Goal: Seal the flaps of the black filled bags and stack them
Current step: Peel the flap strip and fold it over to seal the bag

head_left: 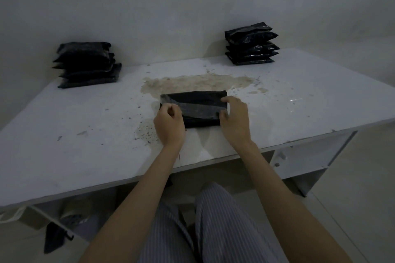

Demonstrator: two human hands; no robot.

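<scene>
A black filled bag point(197, 100) lies flat in the middle of the white table point(74, 126), its shiny flap point(198, 107) folded across the top. My left hand point(170, 123) sits at the bag's left end with fingers curled, pinching the flap's left edge. At the right end, my right hand point(235, 117) holds the bag between thumb and fingers. A stack of several black bags point(85, 64) stands at the back left, and another stack of black bags point(252, 46) stands at the back right.
The wall runs close behind the table. A brownish stain point(192, 83) spreads just beyond the bag. The table's front edge is near my striped trouser legs point(213, 226). A white shelf unit point(305, 156) sits under the table's right side.
</scene>
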